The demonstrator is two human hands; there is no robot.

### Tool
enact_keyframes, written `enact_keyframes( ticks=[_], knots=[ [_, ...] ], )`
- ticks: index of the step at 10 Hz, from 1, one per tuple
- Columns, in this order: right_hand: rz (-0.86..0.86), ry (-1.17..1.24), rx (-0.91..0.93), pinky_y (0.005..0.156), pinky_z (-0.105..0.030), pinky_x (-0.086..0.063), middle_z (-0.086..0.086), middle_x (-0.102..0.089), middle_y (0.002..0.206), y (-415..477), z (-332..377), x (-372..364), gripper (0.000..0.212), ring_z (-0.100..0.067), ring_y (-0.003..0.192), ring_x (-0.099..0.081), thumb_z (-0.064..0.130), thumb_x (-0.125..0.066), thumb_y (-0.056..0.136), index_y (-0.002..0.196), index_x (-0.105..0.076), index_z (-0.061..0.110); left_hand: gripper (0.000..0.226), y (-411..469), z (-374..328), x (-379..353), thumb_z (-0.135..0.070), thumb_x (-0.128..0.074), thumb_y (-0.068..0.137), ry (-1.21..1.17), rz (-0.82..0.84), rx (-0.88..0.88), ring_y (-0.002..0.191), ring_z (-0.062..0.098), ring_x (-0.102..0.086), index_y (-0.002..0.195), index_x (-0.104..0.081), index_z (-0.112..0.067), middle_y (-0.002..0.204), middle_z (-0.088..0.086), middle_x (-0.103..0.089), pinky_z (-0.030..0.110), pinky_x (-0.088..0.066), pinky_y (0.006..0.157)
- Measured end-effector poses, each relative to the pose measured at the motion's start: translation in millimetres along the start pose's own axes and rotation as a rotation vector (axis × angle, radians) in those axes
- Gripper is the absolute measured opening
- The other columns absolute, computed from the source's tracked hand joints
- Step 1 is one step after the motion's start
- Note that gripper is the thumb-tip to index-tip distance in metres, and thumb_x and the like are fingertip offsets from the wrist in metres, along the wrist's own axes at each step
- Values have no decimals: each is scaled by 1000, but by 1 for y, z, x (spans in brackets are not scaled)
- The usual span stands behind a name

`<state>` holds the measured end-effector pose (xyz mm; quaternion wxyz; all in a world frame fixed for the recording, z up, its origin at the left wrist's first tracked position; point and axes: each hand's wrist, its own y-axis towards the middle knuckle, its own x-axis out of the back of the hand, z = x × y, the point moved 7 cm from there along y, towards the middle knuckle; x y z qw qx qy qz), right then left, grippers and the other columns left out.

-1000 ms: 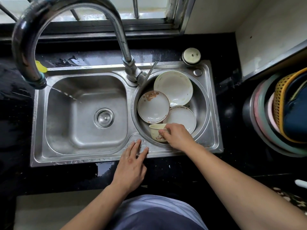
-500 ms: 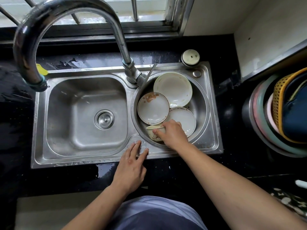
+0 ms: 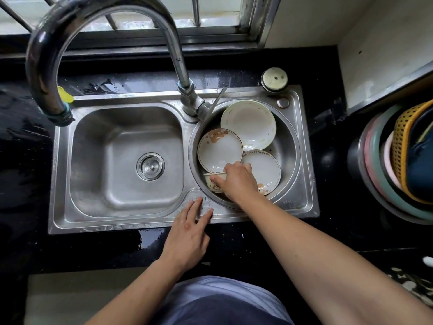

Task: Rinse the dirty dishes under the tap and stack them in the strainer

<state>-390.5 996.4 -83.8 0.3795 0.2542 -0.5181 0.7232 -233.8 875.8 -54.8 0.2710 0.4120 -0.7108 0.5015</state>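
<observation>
A round steel basin (image 3: 289,146) sits in the right half of the sink and holds three white plates and a small cup. A bear-print plate (image 3: 219,150) lies at its left, a plain plate (image 3: 249,123) leans at the back, a lettered plate (image 3: 266,168) lies at the right. My right hand (image 3: 235,180) is inside the basin, fingers closed on the small cream cup (image 3: 214,182) at its near edge. My left hand (image 3: 189,233) rests flat on the sink's front rim, fingers apart. The tap spout (image 3: 58,113) hangs over the left bowl with no water running.
The left sink bowl (image 3: 98,160) holds only its drain stopper (image 3: 150,166). Stacked coloured basins and a yellow strainer basket (image 3: 403,146) stand on the dark counter at the right. A round lid (image 3: 274,78) sits behind the sink. The window sill runs along the back.
The water trickle from the tap has stopped. My right hand has shifted slightly left and further over the cup, closing on it. My left hand has stayed on the rim.
</observation>
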Motion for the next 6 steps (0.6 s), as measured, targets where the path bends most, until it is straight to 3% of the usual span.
enact_keyframes(
  ticks=[3,4,5,6],
  knots=[
    [-16,95,-19,98,-44,-46,-7,-42,136,-11,-6,4,57,-31,125,-44,62,-56,93,127,-55,16,66,-9,7,7,-19,-54,89,-117,-14,-3,154,33,-28,155,-48,-19,170,17,-25,47,-32,125],
    [-16,130,-34,101,-46,-45,-7,-39,143,-18,-11,7,62,-31,129,-43,60,-55,95,140,-47,18,58,-27,18,14,-15,-60,84,-156,-107,-3,137,30,-48,141,-60,-18,155,13,-47,44,-48,112],
    [37,135,-54,107,-48,-42,-8,-35,150,-35,-12,7,64,-32,137,-39,56,-48,99,149,-40,17,42,-47,41,15,-18,-57,85,-194,-143,76,110,23,-61,127,-66,-20,128,1,-59,38,-54,98],
    [18,216,-98,116,-49,-35,-12,-28,159,-45,-8,30,67,-35,145,-31,50,-45,102,158,-29,16,25,-77,75,0,-24,-52,93,-293,-48,234,99,17,-66,113,-67,-27,109,-10,-64,36,-54,87]
  ],
)
